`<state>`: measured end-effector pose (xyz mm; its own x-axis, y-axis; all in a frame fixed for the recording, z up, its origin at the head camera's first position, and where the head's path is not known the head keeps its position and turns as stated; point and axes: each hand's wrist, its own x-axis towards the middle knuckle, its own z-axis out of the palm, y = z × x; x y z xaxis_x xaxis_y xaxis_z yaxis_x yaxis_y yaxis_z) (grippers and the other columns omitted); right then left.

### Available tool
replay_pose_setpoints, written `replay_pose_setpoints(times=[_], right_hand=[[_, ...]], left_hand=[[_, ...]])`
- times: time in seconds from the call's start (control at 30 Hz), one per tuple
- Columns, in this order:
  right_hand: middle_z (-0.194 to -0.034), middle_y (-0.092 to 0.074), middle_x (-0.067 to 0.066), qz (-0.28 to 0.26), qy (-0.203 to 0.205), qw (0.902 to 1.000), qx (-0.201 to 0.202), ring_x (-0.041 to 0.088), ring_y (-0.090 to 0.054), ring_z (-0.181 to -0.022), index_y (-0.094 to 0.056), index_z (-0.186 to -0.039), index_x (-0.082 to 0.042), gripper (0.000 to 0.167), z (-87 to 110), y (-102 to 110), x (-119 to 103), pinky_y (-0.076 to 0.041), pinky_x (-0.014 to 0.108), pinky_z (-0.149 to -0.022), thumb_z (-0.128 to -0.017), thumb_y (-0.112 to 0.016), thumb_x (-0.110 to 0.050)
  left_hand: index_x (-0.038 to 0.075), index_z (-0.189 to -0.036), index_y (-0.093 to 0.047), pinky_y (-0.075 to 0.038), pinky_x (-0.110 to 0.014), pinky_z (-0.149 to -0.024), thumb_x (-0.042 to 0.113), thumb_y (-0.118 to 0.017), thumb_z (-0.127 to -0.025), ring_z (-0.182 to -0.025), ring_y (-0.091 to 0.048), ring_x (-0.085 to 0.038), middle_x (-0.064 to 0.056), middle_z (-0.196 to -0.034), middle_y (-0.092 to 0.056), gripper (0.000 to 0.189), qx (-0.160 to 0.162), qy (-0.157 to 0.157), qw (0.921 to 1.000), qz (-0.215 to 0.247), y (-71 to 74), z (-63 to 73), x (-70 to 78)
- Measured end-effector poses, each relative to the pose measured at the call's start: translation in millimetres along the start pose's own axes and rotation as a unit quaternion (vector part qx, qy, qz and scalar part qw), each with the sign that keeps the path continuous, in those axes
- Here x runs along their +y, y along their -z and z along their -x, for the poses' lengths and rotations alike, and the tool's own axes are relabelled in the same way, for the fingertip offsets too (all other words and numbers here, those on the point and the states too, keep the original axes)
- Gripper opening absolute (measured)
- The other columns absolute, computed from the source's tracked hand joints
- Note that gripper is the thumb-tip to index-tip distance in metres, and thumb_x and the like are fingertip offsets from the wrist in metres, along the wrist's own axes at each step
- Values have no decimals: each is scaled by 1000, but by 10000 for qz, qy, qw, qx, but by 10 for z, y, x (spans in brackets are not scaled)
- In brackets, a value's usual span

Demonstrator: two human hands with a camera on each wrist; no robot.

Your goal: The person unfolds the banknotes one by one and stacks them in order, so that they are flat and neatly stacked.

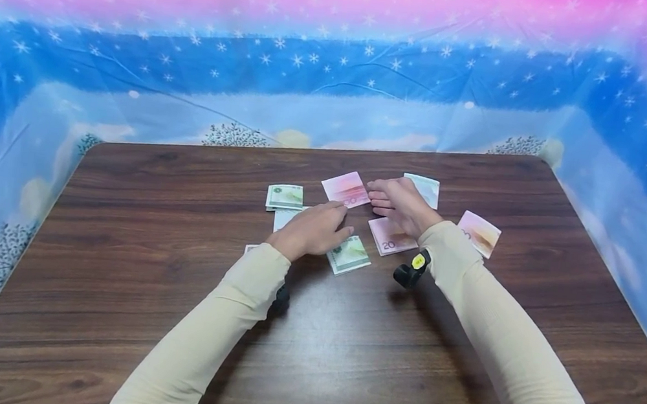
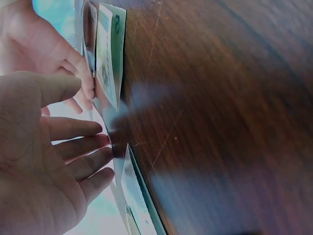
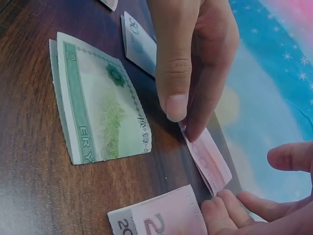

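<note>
My left hand (image 1: 315, 227) reaches over the notes in the head view, its fingers extended and its fingertips right at the near left corner of a folded pink banknote (image 1: 345, 184). Beyond the same note's right edge is my right hand (image 1: 402, 206), with loosely bent fingers and nothing visible held. A folded green banknote (image 3: 105, 107) lies below my left hand's thumb in the right wrist view. Under my right hand, a folded banknote marked 20 (image 1: 390, 239) is partly covered. In the left wrist view, the left fingers (image 2: 83, 161) are spread beside the notes.
On the left lie a green banknote (image 1: 285, 196) and a pale one (image 1: 283, 218), partly hidden by my left hand. Another pale green note (image 1: 425, 189) lies behind my right hand; a pinkish note (image 1: 480, 233) is beside its wrist. Patterned cloth (image 1: 336, 67) surrounds the wooden table (image 1: 138, 243).
</note>
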<state>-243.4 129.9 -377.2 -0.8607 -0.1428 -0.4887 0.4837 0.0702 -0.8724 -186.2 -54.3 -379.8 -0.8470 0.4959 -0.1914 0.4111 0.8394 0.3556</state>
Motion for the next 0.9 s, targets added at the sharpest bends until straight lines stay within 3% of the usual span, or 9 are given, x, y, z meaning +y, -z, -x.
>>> replay_pose_setpoints(times=[0.13,0.33,0.5,0.63,0.77,0.9], right_hand=[[-132,-53,22,-96,69,9999,40,29,-55,-124,-43,-141,8,46,-12,-21,-10,-45,36,-109,-101,-53,-13],[-120,-56,18,-200,129,9997,84,25,-63,-103,-43,-139,11,43,-25,-43,-22,-50,37,-103,-101,-52,-7],[-125,-54,17,175,199,9995,175,17,-64,-89,-45,-141,11,45,-40,-63,-13,-56,32,-94,-100,-54,-5],[-123,-58,17,708,260,9965,370,15,-67,-83,-56,-134,9,39,-61,-78,9,-59,27,-83,-97,-59,-3],[-116,-62,15,1088,320,9916,626,16,-69,-80,-64,-124,5,29,-58,-87,26,-60,28,-78,-96,-62,-3],[-116,-63,15,1245,393,9885,760,17,-69,-82,-65,-121,2,26,-14,-79,23,-59,29,-78,-96,-63,-3]], left_hand=[[-3,-133,-57,-45,-45,-105,32,-48,-107,-123,-57,-31,-16,-131,-58,44,30,-12,10000,-1,6,15,-4],[1,-115,-60,-48,-44,-96,27,-46,-108,-110,-59,-28,-14,-120,-60,31,121,-86,9999,80,11,35,-11],[4,-106,-58,-49,-42,-89,25,-46,-108,-98,-57,-24,-11,-112,-59,25,178,-139,9995,215,1,45,-10],[5,-105,-58,-49,-41,-87,26,-45,-108,-95,-56,-24,-10,-112,-57,25,167,-126,9994,290,-7,58,-5],[1,-123,-58,-47,-41,-101,27,-45,-108,-115,-57,-26,-13,-131,-57,33,160,-106,9992,357,4,88,-2],[-2,-150,-42,-32,-40,-118,28,-44,-109,-144,-39,-27,-16,-155,-42,51,178,-104,9986,486,47,164,-6]])
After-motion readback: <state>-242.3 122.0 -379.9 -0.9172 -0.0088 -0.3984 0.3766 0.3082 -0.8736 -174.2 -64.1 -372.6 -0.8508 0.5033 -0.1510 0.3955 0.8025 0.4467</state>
